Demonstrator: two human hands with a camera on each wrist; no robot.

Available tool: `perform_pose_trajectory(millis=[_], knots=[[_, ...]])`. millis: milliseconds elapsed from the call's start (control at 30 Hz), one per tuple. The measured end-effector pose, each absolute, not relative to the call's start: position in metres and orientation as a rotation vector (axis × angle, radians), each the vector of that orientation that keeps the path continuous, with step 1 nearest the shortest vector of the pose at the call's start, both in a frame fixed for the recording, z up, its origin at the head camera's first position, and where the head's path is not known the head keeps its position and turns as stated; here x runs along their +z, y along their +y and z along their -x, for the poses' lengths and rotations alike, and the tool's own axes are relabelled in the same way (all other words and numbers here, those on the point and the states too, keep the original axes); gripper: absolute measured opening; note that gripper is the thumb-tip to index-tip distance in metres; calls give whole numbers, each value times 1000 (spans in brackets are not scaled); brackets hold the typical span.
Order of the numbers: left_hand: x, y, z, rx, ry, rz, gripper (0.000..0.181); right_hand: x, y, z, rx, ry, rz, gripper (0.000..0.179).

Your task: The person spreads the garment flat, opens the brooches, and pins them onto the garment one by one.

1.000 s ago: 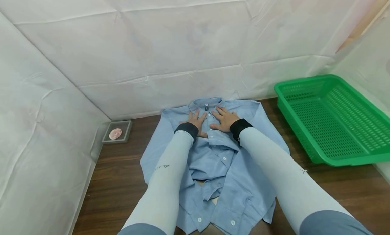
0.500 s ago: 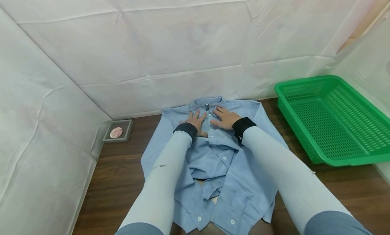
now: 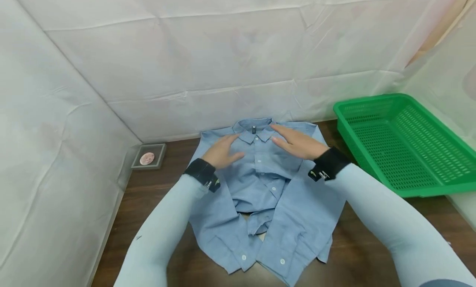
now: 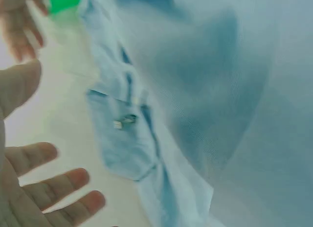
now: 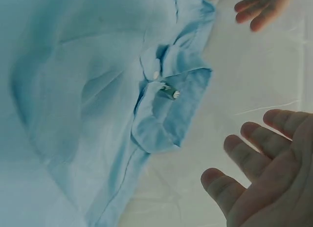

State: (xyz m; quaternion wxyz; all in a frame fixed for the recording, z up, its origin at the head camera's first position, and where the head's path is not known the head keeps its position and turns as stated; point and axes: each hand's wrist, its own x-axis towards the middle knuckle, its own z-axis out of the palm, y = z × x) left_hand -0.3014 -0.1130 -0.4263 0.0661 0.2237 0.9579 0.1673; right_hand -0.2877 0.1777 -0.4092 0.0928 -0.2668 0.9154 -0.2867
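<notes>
A light blue button-up shirt (image 3: pixel 256 163) lies front up on the table, collar (image 3: pixel 254 129) toward the back wall, both sleeves folded inward and down over the front. My left hand (image 3: pixel 220 151) hovers over its left shoulder area with fingers extended and nothing in them. On the other side my right hand (image 3: pixel 297 142) is also raised, fingers straight, close over the shirt near the collar. Both wrist views show spread fingers (image 4: pixel 63 188) apart from the cloth, with the collar and its small dark label (image 5: pixel 168 91) in sight.
A green plastic basket (image 3: pixel 405 192) stands at the right. At the far left sits a small grey square tray (image 3: pixel 160 156) holding a pink round item (image 3: pixel 147 158). White sheeting (image 3: pixel 238 55) walls the back and sides of the dark wooden table (image 3: pixel 148 200).
Both hands, earlier pressed flat on the shirt's chest below the collar, have lifted off and moved apart outward. The collar and upper buttons are now uncovered.
</notes>
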Motion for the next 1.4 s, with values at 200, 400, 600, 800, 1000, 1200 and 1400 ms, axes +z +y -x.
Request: perform_pose_trajectory(millis=[200, 400, 600, 800, 1000, 1200, 1400], knots=[[-415, -131, 239, 598, 2910, -767, 64, -412, 194, 246, -857, 2848, 950, 58], [-434, -136, 182, 652, 2905, -885, 57, -424, 194, 202, -758, 2908, 1189, 42], [-452, -133, 145, 774, 2919, -928, 54, -432, 186, 160, -711, 2800, 1337, 31], [-463, -128, 125, 872, 2903, -910, 52, -445, 185, 131, -689, 2722, 1337, 30], [-467, -114, 119, 805, 2924, -971, 52, -457, 186, 114, -616, 2743, 1292, 30], [-463, -93, 126, 746, 2971, -1077, 51, -467, 184, 99, -451, 2779, 1359, 42], [-466, -78, 136, 549, 2860, -1039, 57, -480, 172, 84, -415, 2672, 1441, 68]])
